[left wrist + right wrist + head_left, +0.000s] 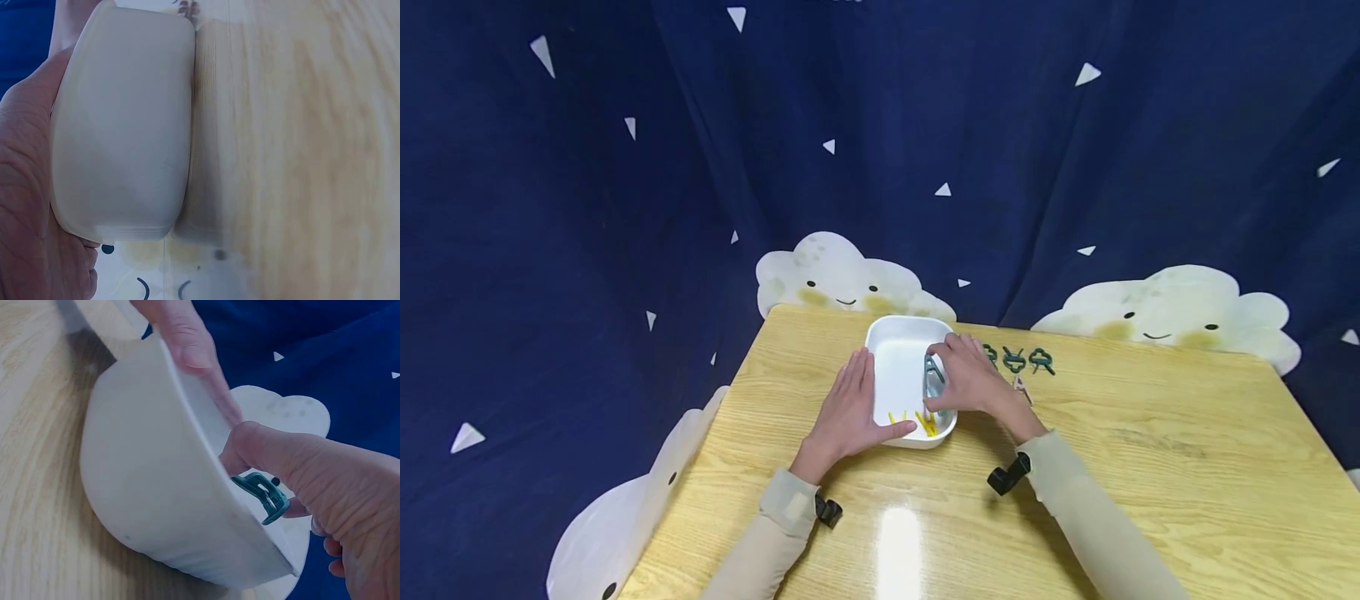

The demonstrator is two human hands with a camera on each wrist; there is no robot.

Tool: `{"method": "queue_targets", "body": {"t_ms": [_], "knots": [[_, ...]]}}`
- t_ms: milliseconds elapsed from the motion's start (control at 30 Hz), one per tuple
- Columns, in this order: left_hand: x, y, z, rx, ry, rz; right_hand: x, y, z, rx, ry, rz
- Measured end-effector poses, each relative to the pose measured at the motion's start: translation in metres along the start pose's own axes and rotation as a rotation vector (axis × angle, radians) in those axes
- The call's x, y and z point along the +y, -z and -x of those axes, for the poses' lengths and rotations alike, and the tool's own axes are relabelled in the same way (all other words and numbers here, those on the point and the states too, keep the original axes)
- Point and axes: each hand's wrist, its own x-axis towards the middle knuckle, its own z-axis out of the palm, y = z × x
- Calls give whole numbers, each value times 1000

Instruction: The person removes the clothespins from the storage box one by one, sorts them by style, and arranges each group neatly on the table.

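Note:
A white plastic tub (897,375) stands on the wooden table. My left hand (846,414) lies along its left wall, fingers straight, thumb stretched over the near rim. In the left wrist view the palm is against the outside of the tub (125,131). My right hand (972,375) reaches over the right rim, thumb and fingers bent around a green clip (265,497) at the tub's right side. Thin yellow pieces (927,424) lie at the near end inside the tub, partly behind the left thumb.
To the right of the tub, a row of dark green clips (1041,360) lies on the table (1135,450), with a pale pink clip (1022,388) just nearer. A dark blue curtain (880,125) with white clouds hangs behind the table's far edge.

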Motion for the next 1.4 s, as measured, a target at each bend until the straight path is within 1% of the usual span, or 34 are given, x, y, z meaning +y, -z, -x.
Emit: {"method": "queue_targets", "body": {"t_ms": [133,300,400,600,767,900,1000,1100,1233,1400], "knots": [[1,0,0,-8,10,6,7,7,7,8,-22,-4],[1,1,1,-4,6,14,20,17,20,22,-63,-29],[1,2,2,-6,6,13,26,21,29,36,-69,-37],[0,2,1,-11,16,10,37,24,42,63,-66,-37],[1,2,1,-22,17,10,51,25,55,66,-96,-28],[2,3,1,-31,19,7,66,27,66,73,-120,-41],[1,3,0,-31,20,8,79,29,75,63,-140,-47],[1,3,0,-16,14,11,91,30,83,48,-160,-45],[1,2,0,1,8,13,106,31,93,9,-192,-33],[1,1,1,1,8,8,122,30,104,-38,-234,-22]]}}
